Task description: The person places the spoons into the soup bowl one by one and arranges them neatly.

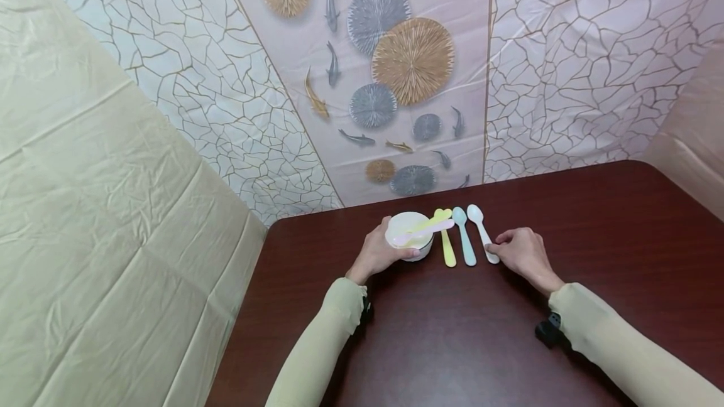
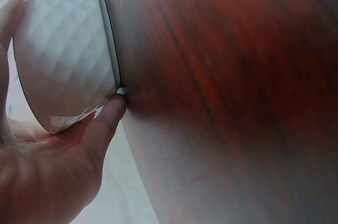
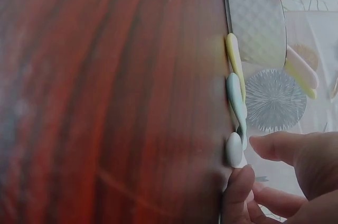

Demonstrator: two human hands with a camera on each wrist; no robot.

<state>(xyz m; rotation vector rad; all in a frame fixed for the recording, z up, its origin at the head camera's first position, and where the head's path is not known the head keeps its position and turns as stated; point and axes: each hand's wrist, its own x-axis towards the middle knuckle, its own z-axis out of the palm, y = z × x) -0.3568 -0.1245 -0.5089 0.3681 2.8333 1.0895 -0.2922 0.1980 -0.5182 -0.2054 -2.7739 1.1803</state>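
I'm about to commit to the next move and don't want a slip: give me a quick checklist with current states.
1. Bowl upright: ok.
2. Left hand steadying the bowl: ok, it grips the side.
3. Right hand at the white spoon: ok, fingertips at its handle end; whether the pinch is firm, cannot tell.
4. Path between white spoon and bowl clear: not ok, the blue spoon and a yellow spoon lie between.
5. Spoons in the bowl wholly inside the rim: not ok, the pink spoon and another yellow one stick out.
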